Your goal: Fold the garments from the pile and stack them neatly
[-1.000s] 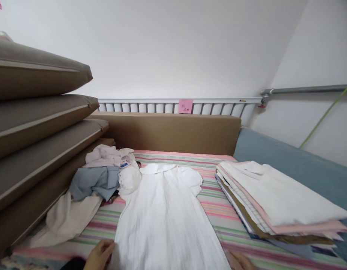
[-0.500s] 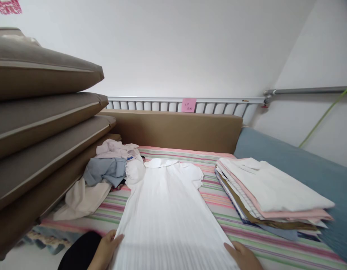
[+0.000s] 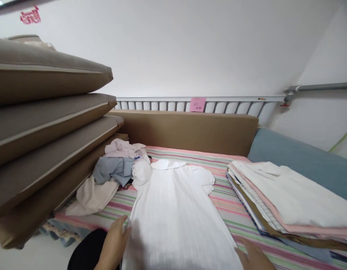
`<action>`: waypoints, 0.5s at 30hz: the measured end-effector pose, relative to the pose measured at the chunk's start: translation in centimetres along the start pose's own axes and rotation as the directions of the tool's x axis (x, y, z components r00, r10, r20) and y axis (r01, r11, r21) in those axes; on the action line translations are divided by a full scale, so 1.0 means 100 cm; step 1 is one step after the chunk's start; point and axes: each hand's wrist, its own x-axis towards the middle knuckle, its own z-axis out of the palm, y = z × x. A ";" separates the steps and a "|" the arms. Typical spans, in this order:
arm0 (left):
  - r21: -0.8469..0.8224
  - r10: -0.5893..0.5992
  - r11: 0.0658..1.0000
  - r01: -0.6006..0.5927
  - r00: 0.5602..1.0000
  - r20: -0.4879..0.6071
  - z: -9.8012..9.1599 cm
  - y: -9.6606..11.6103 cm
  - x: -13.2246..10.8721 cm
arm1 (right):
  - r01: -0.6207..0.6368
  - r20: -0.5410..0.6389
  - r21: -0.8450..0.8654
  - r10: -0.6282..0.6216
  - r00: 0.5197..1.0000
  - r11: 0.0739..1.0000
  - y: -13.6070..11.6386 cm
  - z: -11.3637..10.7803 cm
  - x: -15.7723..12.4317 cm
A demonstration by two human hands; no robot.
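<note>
A white short-sleeved dress or long blouse (image 3: pixel 173 210) with a collar lies spread flat, collar end away from me; its lower end runs out of view at the bottom. Beside its left edge is my left hand (image 3: pixel 114 240), thumb and fingers apart, above or just at the cloth. My right hand (image 3: pixel 253 255) is at the right edge, fingers spread and holding nothing that I can see. Both hands are partly cut off by the frame. The left puffed sleeve (image 3: pixel 142 172) touches a heap of loose clothes.
On the striped bedsheet (image 3: pixel 224 204), folded clothes (image 3: pixel 299 195) are stacked at right. Crumpled pink, blue-grey and cream garments (image 3: pixel 114 170) lie at left beside tall stacked brown cushions (image 3: pixel 55 108). A brown cushion (image 3: pixel 187 129) and white radiator (image 3: pixel 162 105) stand behind, a blue cushion (image 3: pixel 299 153) at right.
Both hands have let go of the dress's side edges and their fingers have opened. My left hand has moved slightly up and right. The view has shifted left.
</note>
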 end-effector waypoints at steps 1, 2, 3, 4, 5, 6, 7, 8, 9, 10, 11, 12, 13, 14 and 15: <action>0.036 0.108 0.994 -0.107 0.994 -0.015 0.003 0.014 0.008 | 0.108 -0.040 -0.011 -0.108 0.993 0.994 -0.019 0.004 0.004; 0.070 0.211 0.975 -0.210 0.978 -0.001 0.010 0.028 0.016 | 0.203 -0.071 -0.032 -0.205 0.976 0.979 -0.039 0.009 0.008; 0.099 0.301 0.948 -0.303 0.953 0.034 0.018 0.042 0.024 | 0.282 -0.091 -0.067 -0.287 0.954 0.957 -0.059 0.016 0.011; 0.128 0.368 0.918 -0.375 0.926 0.079 0.028 0.054 0.030 | 0.334 -0.098 -0.103 -0.344 0.934 0.937 -0.077 0.024 0.013; 0.160 0.410 0.890 -0.427 0.903 0.130 0.038 0.063 0.036 | 0.368 -0.083 -0.136 -0.381 0.921 0.920 -0.091 0.034 0.014; 0.193 0.429 0.867 -0.460 0.885 0.181 0.048 0.069 0.039 | 0.389 -0.050 -0.160 -0.401 0.915 0.907 -0.100 0.044 0.014; 0.224 0.429 0.851 -0.475 0.875 0.226 0.058 0.071 0.041 | 0.397 -0.009 -0.175 -0.404 0.915 0.901 -0.103 0.054 0.014; 0.253 0.413 0.843 -0.475 0.873 0.260 0.066 0.069 0.041 | 0.395 0.035 -0.182 -0.396 0.918 0.900 -0.102 0.063 0.012; 0.277 0.394 0.841 -0.465 0.876 0.277 0.072 0.065 0.040 | 0.388 0.074 -0.185 -0.381 0.922 0.903 -0.098 0.070 0.011; 0.294 0.379 0.839 -0.458 0.880 0.287 0.076 0.059 0.039 | 0.379 0.105 -0.183 -0.365 0.925 0.907 -0.092 0.076 0.011; 0.303 0.372 0.838 -0.455 0.881 0.293 0.079 0.053 0.039 | 0.369 0.133 -0.180 -0.350 0.927 0.912 -0.087 0.080 0.011; 0.307 0.367 0.837 -0.453 0.881 0.299 0.080 0.048 0.039 | 0.356 0.156 -0.177 -0.331 0.931 0.917 -0.083 0.081 0.013; 0.308 0.358 0.839 -0.448 0.882 0.307 0.079 0.045 0.040 | 0.340 0.167 -0.177 -0.312 0.935 0.924 -0.081 0.081 0.016; 0.311 0.347 0.843 -0.439 0.886 0.309 0.078 0.044 0.043 | 0.327 0.169 -0.176 -0.299 0.939 0.929 -0.083 0.079 0.020; 0.317 0.339 0.846 -0.429 0.891 0.301 0.076 0.046 0.048 | 0.320 0.158 -0.174 -0.294 0.943 0.931 -0.087 0.076 0.025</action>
